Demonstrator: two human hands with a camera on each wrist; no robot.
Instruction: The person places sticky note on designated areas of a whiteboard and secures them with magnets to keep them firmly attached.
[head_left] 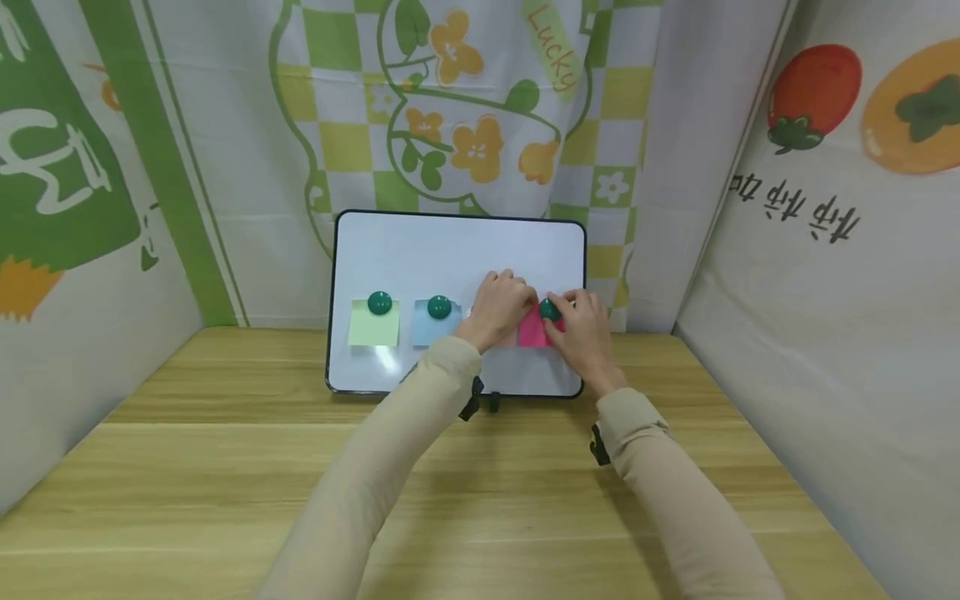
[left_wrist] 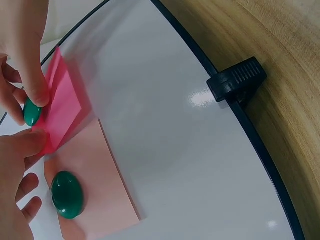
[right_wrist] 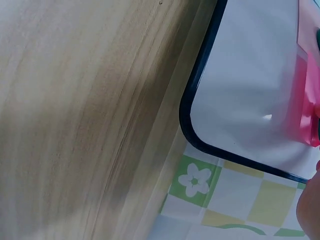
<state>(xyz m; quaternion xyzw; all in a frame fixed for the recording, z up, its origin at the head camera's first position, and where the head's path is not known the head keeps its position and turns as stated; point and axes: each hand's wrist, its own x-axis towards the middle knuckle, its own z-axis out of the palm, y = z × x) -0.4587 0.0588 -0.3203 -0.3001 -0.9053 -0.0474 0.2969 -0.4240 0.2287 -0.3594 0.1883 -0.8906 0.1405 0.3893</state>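
A bright pink sticky note (head_left: 531, 332) lies against the right part of a whiteboard (head_left: 450, 250). My left hand (head_left: 498, 308) pinches the note's upper left edge between thumb and fingers. At the note's top, my right hand (head_left: 585, 333) grips a round green magnet (head_left: 550, 309) with thumb and fingertips. In the left wrist view the note bulges away from the board, bent near the magnet (left_wrist: 33, 112). Beside it, partly behind my left hand in the head view, is a pale pink note (left_wrist: 100, 172) under another green magnet (left_wrist: 67, 195).
Further left on the board, green magnets sit on a pale green note (head_left: 374, 329) and a blue note (head_left: 435, 332). The black-framed board leans upright at the back of a wooden table (head_left: 480, 483), with a black clip foot (left_wrist: 237, 80) at its lower edge. Printed curtains (head_left: 225, 167) stand behind.
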